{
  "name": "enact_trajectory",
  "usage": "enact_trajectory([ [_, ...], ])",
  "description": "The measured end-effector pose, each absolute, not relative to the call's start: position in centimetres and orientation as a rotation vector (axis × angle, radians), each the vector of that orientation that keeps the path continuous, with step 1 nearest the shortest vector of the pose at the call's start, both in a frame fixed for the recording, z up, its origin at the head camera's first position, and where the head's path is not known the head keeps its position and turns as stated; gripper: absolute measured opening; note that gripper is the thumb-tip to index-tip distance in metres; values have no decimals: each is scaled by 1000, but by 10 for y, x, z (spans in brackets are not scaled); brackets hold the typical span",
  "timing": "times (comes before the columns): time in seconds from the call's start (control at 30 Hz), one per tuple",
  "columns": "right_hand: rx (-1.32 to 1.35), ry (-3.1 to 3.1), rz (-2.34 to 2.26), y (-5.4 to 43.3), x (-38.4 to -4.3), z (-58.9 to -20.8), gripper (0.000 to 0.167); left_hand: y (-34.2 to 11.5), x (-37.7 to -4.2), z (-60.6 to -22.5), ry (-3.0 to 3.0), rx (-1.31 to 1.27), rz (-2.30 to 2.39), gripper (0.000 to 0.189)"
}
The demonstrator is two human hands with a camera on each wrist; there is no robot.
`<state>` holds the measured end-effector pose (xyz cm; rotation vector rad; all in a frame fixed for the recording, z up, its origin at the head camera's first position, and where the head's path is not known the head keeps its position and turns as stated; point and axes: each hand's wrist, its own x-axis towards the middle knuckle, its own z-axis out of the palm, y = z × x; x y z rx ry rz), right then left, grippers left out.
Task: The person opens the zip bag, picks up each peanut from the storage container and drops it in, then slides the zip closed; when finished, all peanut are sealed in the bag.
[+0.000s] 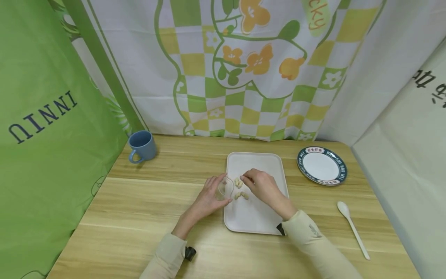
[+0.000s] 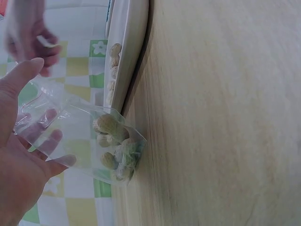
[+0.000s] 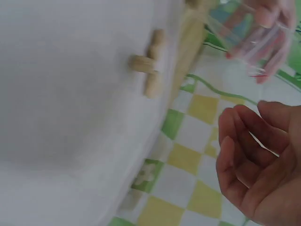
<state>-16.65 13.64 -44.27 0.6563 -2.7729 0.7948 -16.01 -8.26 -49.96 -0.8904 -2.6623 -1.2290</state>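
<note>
My left hand (image 1: 210, 195) holds a clear plastic bag (image 2: 80, 117) at the tray's left edge, its mouth spread toward the right. Several unshelled peanuts (image 2: 113, 129) lie in the bag's lower end. Over the pale tray (image 1: 258, 217), my right hand (image 1: 262, 186) hovers near the bag's mouth with fingers loosely bent. In the right wrist view its thumb and fingertips stand apart, and no object shows between them. Several more peanuts (image 1: 238, 183) lie on the tray's left part, close to the right fingertips. The left wrist view blurs the right hand.
A blue mug (image 1: 143, 145) stands at the back left of the wooden table (image 1: 139, 221). At the back right is a white plate with a dark patterned rim (image 1: 304, 170). A white spoon (image 1: 353, 228) lies right of the tray. Curtains (image 1: 244, 112) border the table's back.
</note>
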Motion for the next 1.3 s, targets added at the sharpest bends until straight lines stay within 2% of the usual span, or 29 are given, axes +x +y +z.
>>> enact_trajectory([
  [0.13, 616, -2962, 768, 141, -167, -463, 8, -82, -160, -500, -2667, -884, -1224, 86],
  [0.33, 525, -3166, 674, 142, -165, -484, 21, -82, -159, -499, -2664, -877, -1220, 87],
  [0.63, 559, -3157, 632, 142, -168, -490, 17, -81, -161, -501, -2635, -902, -1210, 86],
  [0.87, 631, -2943, 835, 147, -172, -468, 5, -82, -162, -498, -2629, -909, -1227, 86],
  [1.1, 868, -2614, 973, 148, -171, -431, 13, -81, -164, -497, -2626, -920, -1247, 86],
  [1.3, 1050, -2585, 780, 135, -159, -416, 15, -79, -163, -498, -2652, -907, -1266, 84],
])
